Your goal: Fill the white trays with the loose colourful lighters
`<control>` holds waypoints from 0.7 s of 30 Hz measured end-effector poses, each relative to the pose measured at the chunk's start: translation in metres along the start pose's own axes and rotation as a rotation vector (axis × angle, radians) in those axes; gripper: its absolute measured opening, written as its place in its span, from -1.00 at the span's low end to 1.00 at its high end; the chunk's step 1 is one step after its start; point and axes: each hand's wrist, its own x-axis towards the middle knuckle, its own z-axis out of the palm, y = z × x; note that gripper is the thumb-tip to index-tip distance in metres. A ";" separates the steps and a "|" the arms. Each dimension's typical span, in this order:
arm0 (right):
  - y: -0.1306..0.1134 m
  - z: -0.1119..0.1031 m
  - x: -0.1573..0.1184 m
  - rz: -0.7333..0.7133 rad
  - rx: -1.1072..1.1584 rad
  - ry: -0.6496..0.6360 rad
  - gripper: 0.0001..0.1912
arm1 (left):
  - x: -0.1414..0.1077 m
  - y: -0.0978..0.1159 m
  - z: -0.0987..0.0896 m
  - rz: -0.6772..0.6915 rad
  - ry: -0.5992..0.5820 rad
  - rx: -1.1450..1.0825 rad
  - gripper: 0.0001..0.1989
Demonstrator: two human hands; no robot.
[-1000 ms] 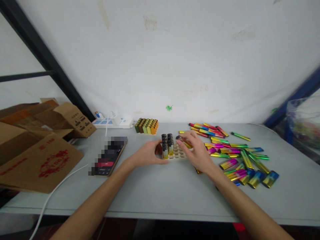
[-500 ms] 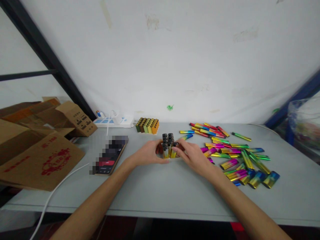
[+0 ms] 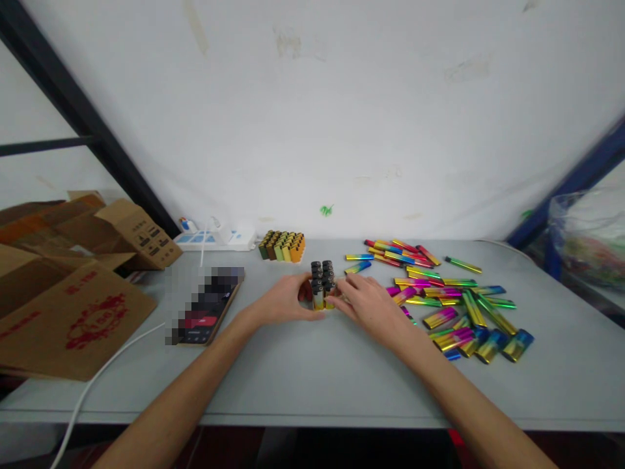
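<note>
Lighters [image 3: 319, 296] with black tops and shiny gold-and-pale bodies stand upright in two tight columns at the table's middle. My left hand [image 3: 284, 301] curves round their left side, thumb along the front near the base. On the right, my right hand [image 3: 364, 301] has its fingers closed against the front right lighter. A pale edge, perhaps of a tray, shows beside these fingers; the hands hide most of it. Behind, a packed block of lighters [image 3: 282, 247] in green, brown, yellow and orange stands in rows.
Loose metallic rainbow lighters [image 3: 452, 296] lie scattered on the grey table [image 3: 303, 378] at right. At left are cardboard boxes [image 3: 63, 319], a partly pixelated phone [image 3: 208, 312], a white cable [image 3: 105, 371] and a power strip [image 3: 239, 241]. A plastic bag [image 3: 590, 228] hangs far right.
The lighter in my right fingers, its top apart at the right before, is now in against the columns. My left hand keeps its hold. The view has shifted slightly.
</note>
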 end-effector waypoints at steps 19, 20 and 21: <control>0.037 -0.059 -0.180 0.235 0.182 0.117 -0.81 | 0.006 -0.007 -0.001 -0.021 -0.015 0.089 -0.48; 0.033 -0.053 -0.181 0.233 0.169 0.116 -0.82 | 0.006 -0.006 -0.001 -0.025 -0.015 0.103 -0.47; 0.029 -0.046 -0.180 0.244 0.151 0.117 -0.82 | 0.006 -0.006 -0.002 -0.027 -0.013 0.117 -0.46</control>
